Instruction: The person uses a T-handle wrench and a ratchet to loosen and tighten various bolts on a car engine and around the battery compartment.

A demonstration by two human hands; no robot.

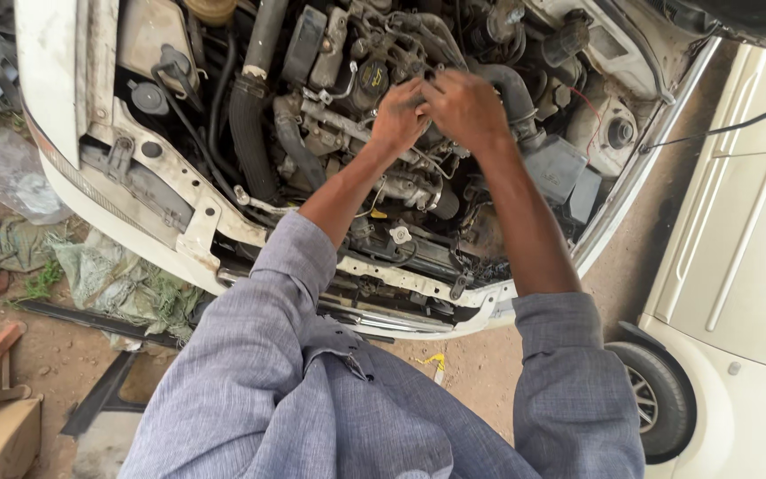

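both hands, left hand (398, 118) and right hand (465, 106), meet over the middle of the engine (374, 151), fingers pinched on something small i cannot tell. if it slips, it could drop among the hoses (250, 115), lost deep inside the car (179, 213).

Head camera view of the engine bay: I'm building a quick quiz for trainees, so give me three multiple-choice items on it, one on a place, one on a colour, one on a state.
1. Where are both hands?
A. On the ground
B. Over the middle of the engine
C. On the wheel of the neighbouring car

2. What colour is the car body around the engine bay?
A. White
B. Red
C. Black

3. How does the engine bay stand?
A. Covered by a cloth
B. Shut under a hood
C. Open, parts exposed

Answers:
1 B: the left hand and right hand meet above the engine.
2 A: the car body is white.
3 C: hoses and engine parts lie in plain sight.
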